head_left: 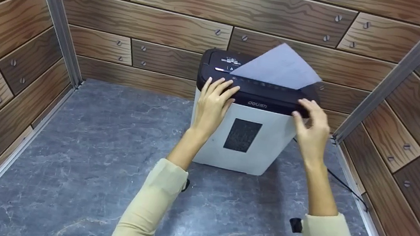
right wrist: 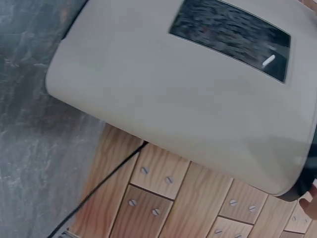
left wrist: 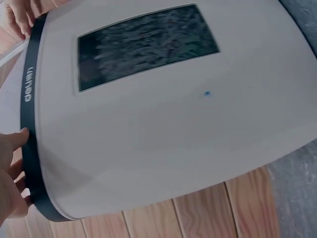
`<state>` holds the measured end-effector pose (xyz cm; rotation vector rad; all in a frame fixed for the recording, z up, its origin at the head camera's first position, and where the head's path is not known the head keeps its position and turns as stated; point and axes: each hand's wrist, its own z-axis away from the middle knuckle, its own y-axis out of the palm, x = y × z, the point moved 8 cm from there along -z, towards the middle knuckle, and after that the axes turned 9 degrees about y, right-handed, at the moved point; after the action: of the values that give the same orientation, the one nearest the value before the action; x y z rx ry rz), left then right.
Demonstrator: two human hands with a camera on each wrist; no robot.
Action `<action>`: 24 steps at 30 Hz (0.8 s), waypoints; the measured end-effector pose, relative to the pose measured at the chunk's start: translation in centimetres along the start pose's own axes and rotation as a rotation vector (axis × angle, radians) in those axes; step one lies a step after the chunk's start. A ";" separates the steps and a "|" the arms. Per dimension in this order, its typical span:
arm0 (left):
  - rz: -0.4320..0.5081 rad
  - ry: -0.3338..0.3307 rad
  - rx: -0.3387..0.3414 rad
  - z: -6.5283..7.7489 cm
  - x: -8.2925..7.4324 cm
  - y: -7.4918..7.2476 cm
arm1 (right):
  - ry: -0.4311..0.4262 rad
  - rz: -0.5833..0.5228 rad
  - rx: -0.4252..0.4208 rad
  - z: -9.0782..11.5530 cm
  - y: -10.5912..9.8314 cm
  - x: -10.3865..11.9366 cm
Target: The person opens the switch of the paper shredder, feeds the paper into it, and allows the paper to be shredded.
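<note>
A white paper shredder (head_left: 206,149) with a black lid stands on the floor, and shreds show through its dark front window (left wrist: 148,44). A pale sheet of paper (head_left: 280,68) stands slanted in the slot on top, one corner pointing up. My left hand (head_left: 213,104) rests on the lid's front edge at the left, fingers spread over the top. At the front right corner, my right hand (head_left: 315,127) has its fingertips and thumb at the lid's edge. Neither hand touches the paper. Only a bit of the right hand shows in the right wrist view.
A black cord (right wrist: 99,186) runs from behind the shredder across the floor to the right. Wood-patterned walls (head_left: 166,16) enclose the sides and back, with metal posts (head_left: 59,19) at the corners. The floor (head_left: 100,160) is grey and marbled.
</note>
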<state>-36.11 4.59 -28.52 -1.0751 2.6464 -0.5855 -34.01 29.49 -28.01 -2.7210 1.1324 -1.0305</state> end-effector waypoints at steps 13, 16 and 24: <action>0.000 0.061 -0.065 0.8 0.1 0.4 | -0.066 0.021 -0.068 1.4 1.2 -1.2; 0.009 0.062 -0.068 0.9 0.1 0.3 | -0.069 0.009 -0.078 1.6 1.2 -1.3; 0.012 0.067 -0.074 0.7 0.2 0.1 | -0.064 -0.016 -0.091 1.4 1.2 -1.1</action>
<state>-36.03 4.34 -29.17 -1.0769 2.7502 -0.5340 -34.54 28.96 -30.05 -2.8146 1.1773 -0.9083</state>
